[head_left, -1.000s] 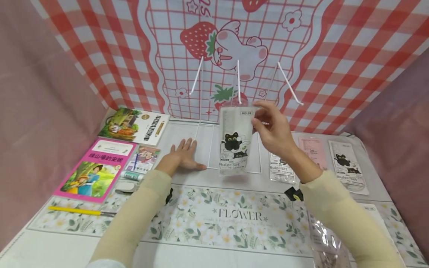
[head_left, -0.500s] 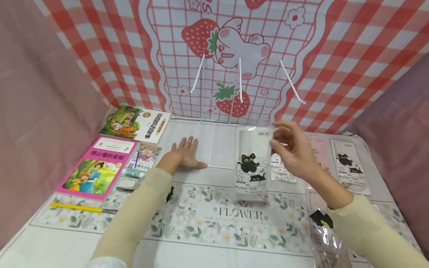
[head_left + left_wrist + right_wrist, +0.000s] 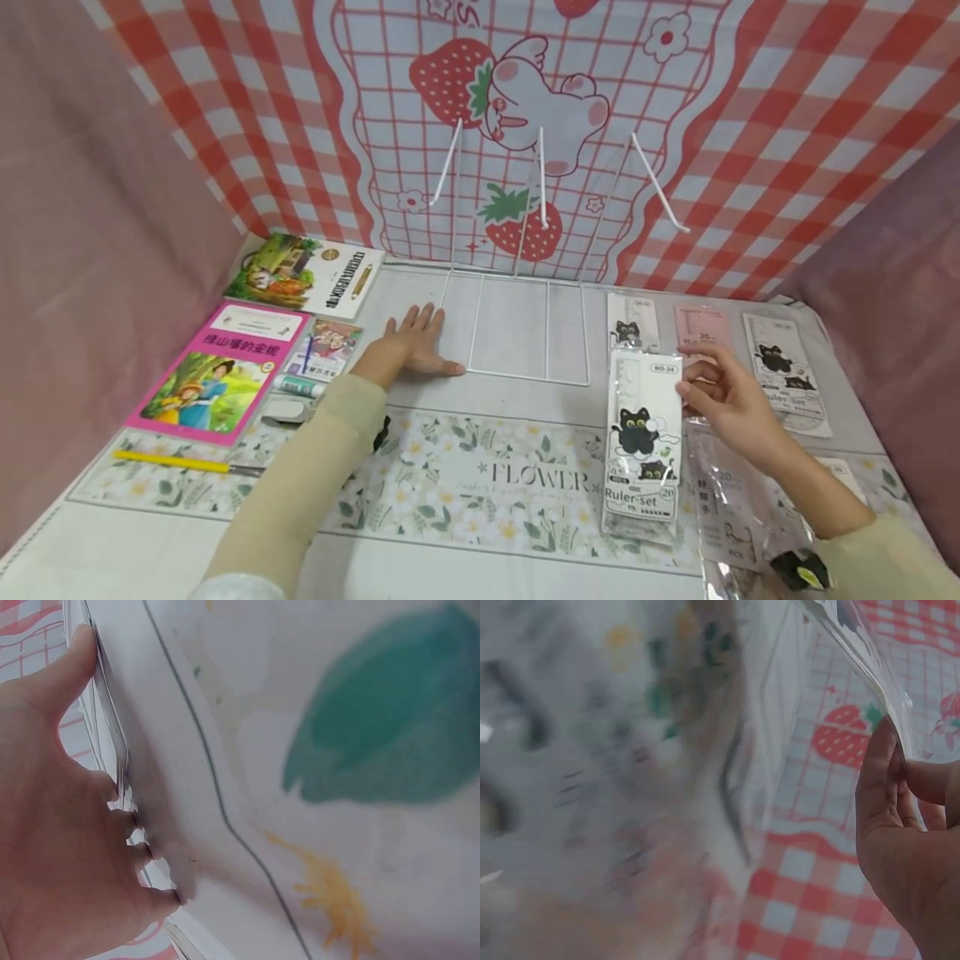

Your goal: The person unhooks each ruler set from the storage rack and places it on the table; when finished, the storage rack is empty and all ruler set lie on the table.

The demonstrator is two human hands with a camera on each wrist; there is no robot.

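My right hand (image 3: 731, 400) pinches the upper right edge of a ruler set (image 3: 643, 446) in a clear packet, printed with black cats. In the right wrist view the packet's edge (image 3: 874, 671) sits between thumb and fingers. My left hand (image 3: 416, 343) lies with its fingers spread on the table, by the left side of the base of a white wire rack (image 3: 528, 377). In the left wrist view the left hand (image 3: 75, 817) has straight fingers against the cloth. Three bare prongs stick out from the rack's top.
More packaged ruler sets lie at the right: a cat one (image 3: 783, 367), a pink one (image 3: 701, 325), another cat one (image 3: 632, 318) and a clear pink packet (image 3: 727, 500). Books (image 3: 217, 371), a glue stick (image 3: 298, 386) and a yellow brush (image 3: 172, 461) lie at the left.
The right hand has carried the ruler set from in front of the rack's middle prong down and to the right, over the table. The left hand has stayed where it was.
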